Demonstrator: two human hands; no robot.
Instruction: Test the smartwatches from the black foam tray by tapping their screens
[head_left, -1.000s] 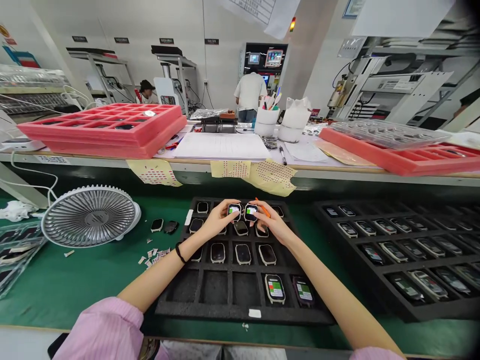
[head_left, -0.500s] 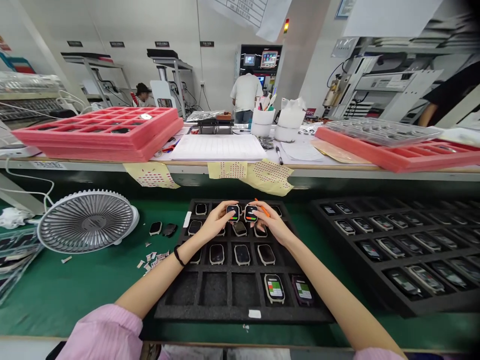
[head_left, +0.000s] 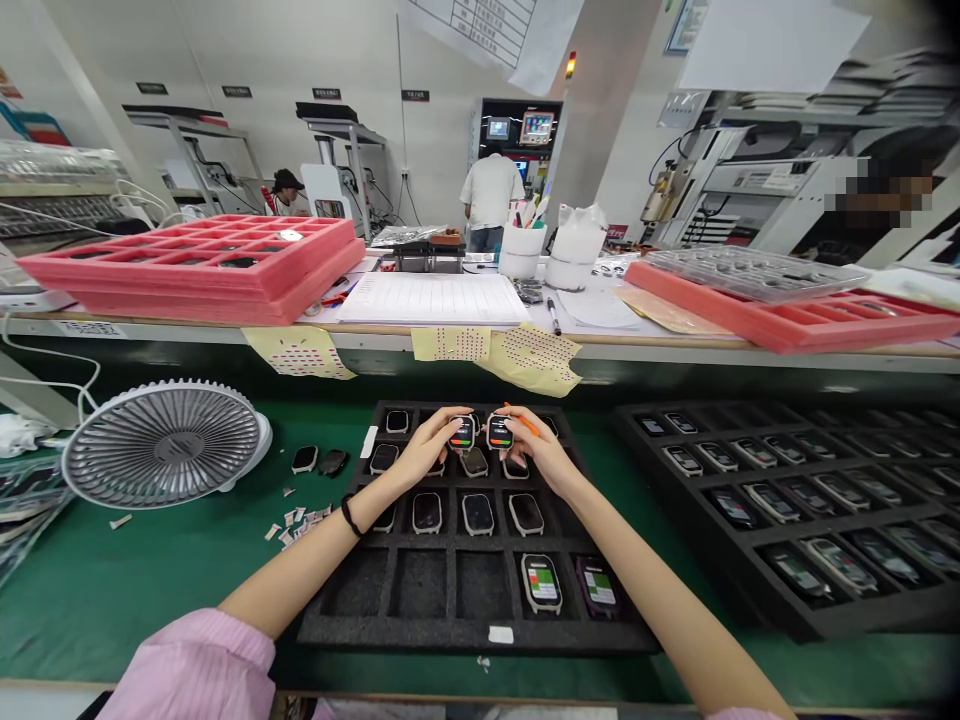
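Note:
My left hand (head_left: 433, 446) is closed on a smartwatch body (head_left: 462, 433) with a lit screen, its thumb near the top of the glass. Beside it, my right hand (head_left: 538, 447) grips a second lit smartwatch (head_left: 499, 432); an orange stick-like thing (head_left: 520, 419) shows at its fingers. Both watches are held over the far part of a black foam tray (head_left: 405, 630). Dark-screened watches lie in the tray's pockets, among them a watch (head_left: 478, 514) in the middle. In the near row are a pale watch (head_left: 541, 583) and a purple watch (head_left: 598, 586), both with lit screens.
Another black foam tray (head_left: 750, 555) full of watches stands at right. At left are a grey fan (head_left: 169, 445), two loose watch parts and small paper bits (head_left: 296, 525). Pink foam trays (head_left: 187, 290) sit on the raised shelf. Other people are in the background.
The view has shifted slightly, so the bench appears a little further left and lower. Both hands still hold the two watches close together; the left thumb now sits higher on its screen.

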